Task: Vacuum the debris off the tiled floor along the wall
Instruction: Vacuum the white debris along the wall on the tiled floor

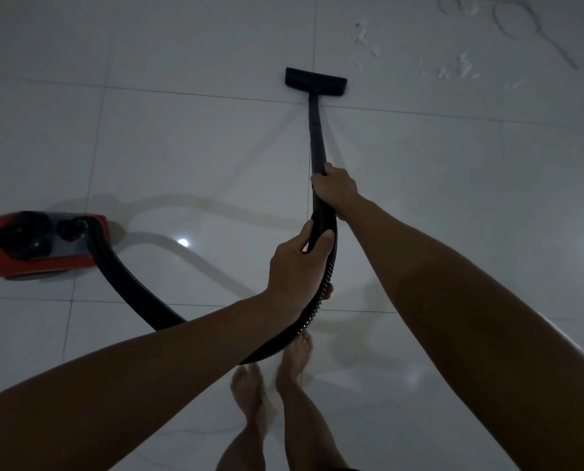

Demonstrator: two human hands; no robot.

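Right hand (334, 190) wraps the rigid wand (316, 137); left hand (297, 266) curls round the flexible hose (328, 263). Floor head (315, 81) at twelve o'clock; debris (453, 62) at one o'clock. Likely light, steerable.

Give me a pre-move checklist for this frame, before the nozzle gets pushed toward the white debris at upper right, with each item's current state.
1. Wand held: ok. The right hand grips the wand at its lower end.
2. Hose controlled: ok. The left hand holds the ribbed hose.
3. Floor nozzle flat on the tiles: ok, as far as this view shows.
4. Nozzle on the debris: not ok; the debris lies apart, to its right.
5. Hose slack to the red vacuum body: ok; it curves loosely.
6. Vacuum running: cannot tell.
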